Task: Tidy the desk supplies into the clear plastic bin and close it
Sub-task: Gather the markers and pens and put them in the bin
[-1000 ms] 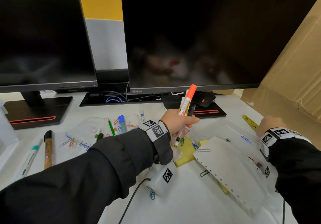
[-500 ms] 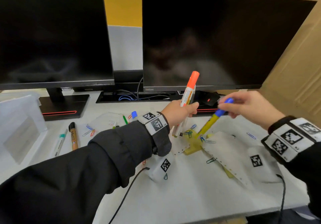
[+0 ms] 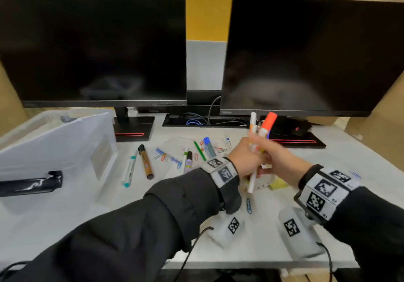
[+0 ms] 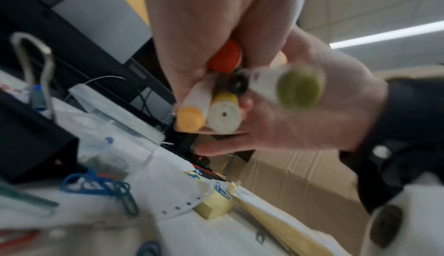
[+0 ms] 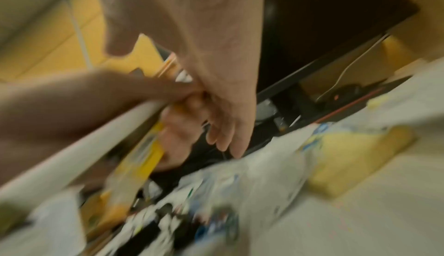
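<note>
My left hand [image 3: 244,159] grips an upright bundle of markers [image 3: 253,141]; an orange cap [image 3: 270,123] sticks out on top. My right hand [image 3: 282,161] meets it from the right. In the blurred right wrist view its fingers [image 5: 225,136] lie straight against the left hand [image 5: 72,98], which holds the yellow marker [image 5: 144,155]. The left wrist view shows the marker ends [image 4: 223,116] above a straight right finger [image 4: 221,146]. The clear plastic bin [image 3: 54,141] stands open at the far left. Loose markers [image 3: 146,161] and paper clips [image 3: 160,156] lie between bin and hands.
Two dark monitors [image 3: 94,45] stand at the back on black bases [image 3: 133,128]. Yellow sticky notes [image 3: 277,185] and a blue clip [image 3: 248,205] lie under the hands. Cardboard [image 3: 376,124] rises on the right. A black handle [image 3: 30,183] juts in at the left.
My right hand picked up a yellow, blue-capped marker and brought it to the bundle in my left hand. The head view swung left, so the bin now shows.
</note>
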{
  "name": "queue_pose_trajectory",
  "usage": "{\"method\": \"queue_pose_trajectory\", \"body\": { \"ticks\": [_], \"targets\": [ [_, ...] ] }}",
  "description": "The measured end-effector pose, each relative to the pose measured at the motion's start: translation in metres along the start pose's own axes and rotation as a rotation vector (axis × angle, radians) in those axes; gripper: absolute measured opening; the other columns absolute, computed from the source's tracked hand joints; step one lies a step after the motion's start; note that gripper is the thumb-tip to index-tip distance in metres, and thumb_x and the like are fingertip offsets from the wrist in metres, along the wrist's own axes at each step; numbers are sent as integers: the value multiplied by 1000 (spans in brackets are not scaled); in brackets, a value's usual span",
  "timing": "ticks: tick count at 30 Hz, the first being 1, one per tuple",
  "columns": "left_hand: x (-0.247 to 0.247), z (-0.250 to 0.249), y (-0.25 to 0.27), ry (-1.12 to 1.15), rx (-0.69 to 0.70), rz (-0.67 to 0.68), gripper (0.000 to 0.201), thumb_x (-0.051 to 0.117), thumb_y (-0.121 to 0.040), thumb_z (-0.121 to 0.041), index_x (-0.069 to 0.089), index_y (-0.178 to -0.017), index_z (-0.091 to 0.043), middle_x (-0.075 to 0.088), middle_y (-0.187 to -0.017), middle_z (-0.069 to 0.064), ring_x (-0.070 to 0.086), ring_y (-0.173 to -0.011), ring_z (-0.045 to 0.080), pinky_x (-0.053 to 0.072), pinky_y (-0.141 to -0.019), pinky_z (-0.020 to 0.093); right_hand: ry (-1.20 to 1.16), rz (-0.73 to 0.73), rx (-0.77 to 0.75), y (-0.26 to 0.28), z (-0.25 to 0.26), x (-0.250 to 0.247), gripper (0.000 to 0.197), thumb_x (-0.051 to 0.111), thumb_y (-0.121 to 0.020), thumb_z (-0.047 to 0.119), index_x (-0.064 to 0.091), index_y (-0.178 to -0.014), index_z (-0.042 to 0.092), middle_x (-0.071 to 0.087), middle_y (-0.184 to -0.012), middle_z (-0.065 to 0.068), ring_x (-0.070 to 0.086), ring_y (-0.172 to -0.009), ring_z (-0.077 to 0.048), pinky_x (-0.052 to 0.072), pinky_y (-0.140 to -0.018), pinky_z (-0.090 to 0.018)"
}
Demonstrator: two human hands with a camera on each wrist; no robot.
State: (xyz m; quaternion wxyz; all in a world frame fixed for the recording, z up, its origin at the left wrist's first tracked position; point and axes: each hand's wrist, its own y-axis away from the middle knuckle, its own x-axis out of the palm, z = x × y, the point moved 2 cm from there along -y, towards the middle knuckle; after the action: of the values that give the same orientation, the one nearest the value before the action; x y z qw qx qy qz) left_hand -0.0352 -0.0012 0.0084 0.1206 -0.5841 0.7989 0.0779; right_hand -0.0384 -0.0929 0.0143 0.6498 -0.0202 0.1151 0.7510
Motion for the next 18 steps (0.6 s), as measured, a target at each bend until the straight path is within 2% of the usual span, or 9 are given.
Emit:
{"method": "queue_pose_trajectory", "body": {
  "ticks": [2,3,5,8,11,13,14,16,18],
  "targets": [
    [8,-2,3,-232,21,-56,45,47,-92,-7,36,-135,2,58,-114,18,63,-91,29,53,-78,37,-92,-97,21,-5,-8,10,29,60,-82,44,59,-93,17,63,-81,-3,60,-74,-18,50,-72,-35],
    [11,-3,4,-325,37,-86,46,45,-93,-6,33,-136,3,55,-123,22,59,-106,34,48,-88,39,-165,-149,42,-9,-12,11,28,63,-83,39,59,-93,14,64,-83,-6,62,-78,-20,51,-78,-38],
    [16,-5,6,-422,62,-118,43,44,-94,-6,36,-134,5,52,-129,24,52,-117,37,43,-95,39,-262,-205,58,-16,-15,12,22,64,-83,34,59,-87,13,65,-90,-11,63,-88,-26,49,-94,-44],
    [9,-9,8,-524,84,-118,39,46,-94,-11,43,-131,3,55,-125,22,52,-117,33,41,-95,36,-214,-351,-50,-18,-10,14,12,63,-84,24,60,-76,15,66,-86,-10,62,-88,-27,49,-92,-42],
    [-2,-8,11,-579,129,-2,30,59,-85,-11,59,-113,-1,64,-103,18,61,-101,32,46,-80,32,-115,-488,-228,-20,-2,17,11,58,-82,15,65,-74,14,70,-82,-7,67,-87,-23,51,-89,-38],
    [-16,-5,13,-518,88,57,37,69,-78,-16,60,-112,-5,61,-95,9,61,-93,26,48,-78,32,-141,-518,-274,-25,2,18,17,53,-83,13,62,-69,13,68,-72,-5,67,-76,-21,52,-82,-36],
    [-25,-4,13,-524,62,86,41,72,-77,-21,60,-113,-6,60,-94,6,60,-91,23,48,-79,33,-154,-547,-282,-28,2,16,17,52,-84,14,58,-68,12,65,-65,-5,65,-66,-17,53,-75,-34],
    [-49,1,10,-604,11,104,44,71,-78,-29,61,-116,-9,63,-104,5,60,-100,21,48,-88,33,-98,-609,-306,-34,6,10,14,51,-83,15,53,-69,10,57,-56,-4,57,-47,-11,49,-56,-27],
    [-76,9,4,-680,-36,36,43,67,-82,-29,59,-120,-11,62,-118,4,57,-110,19,46,-95,31,54,-668,-319,-39,7,3,14,51,-82,16,51,-69,12,54,-54,-5,55,-48,-17,46,-53,-27]
  ]
}}
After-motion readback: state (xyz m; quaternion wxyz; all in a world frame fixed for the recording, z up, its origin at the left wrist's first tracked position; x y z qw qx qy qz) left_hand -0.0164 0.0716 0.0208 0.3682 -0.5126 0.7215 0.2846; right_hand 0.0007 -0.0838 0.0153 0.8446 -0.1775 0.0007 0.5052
